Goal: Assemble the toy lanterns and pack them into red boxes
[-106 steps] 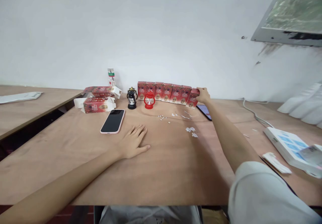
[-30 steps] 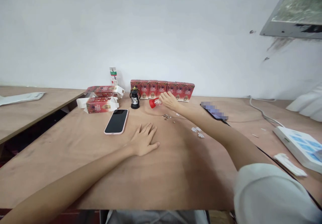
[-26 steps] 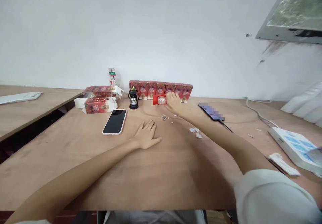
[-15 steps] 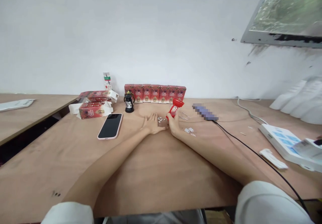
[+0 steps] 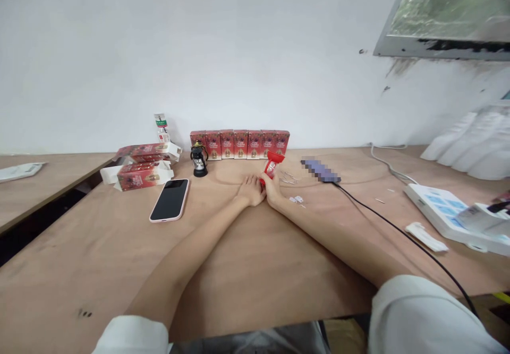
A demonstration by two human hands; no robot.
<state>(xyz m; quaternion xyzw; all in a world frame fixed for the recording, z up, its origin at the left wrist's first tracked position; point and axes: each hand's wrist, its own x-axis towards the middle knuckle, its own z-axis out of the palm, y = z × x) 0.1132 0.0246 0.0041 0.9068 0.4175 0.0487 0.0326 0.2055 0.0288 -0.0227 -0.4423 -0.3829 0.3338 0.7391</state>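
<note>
My right hand [image 5: 272, 188] grips a small red lantern [image 5: 274, 163] with a clear middle, held tilted above the wooden table. Close against it, my left hand [image 5: 251, 190] lies palm down with its fingers stretched out. The small round pieces that lay on the table there are hidden from view, apparently under that hand. Just right of my right hand are several small white tabs [image 5: 296, 199]. Behind them lie thin slender pieces [image 5: 288, 177], too small to name. A small black lantern [image 5: 199, 160] stands upright to the left of both hands.
Red printed boxes [image 5: 240, 145] stand in a row along the wall. Opened red cartons [image 5: 144, 175] lie at the left, near a pink-edged phone [image 5: 170, 200]. To the right are a blurred-out phone [image 5: 321, 171] with a black cable and a white power strip [image 5: 450, 216].
My left hand has slid right, over the small round pieces and up against my right hand. The red lantern stays in my right hand. The whole view has shifted slightly.
</note>
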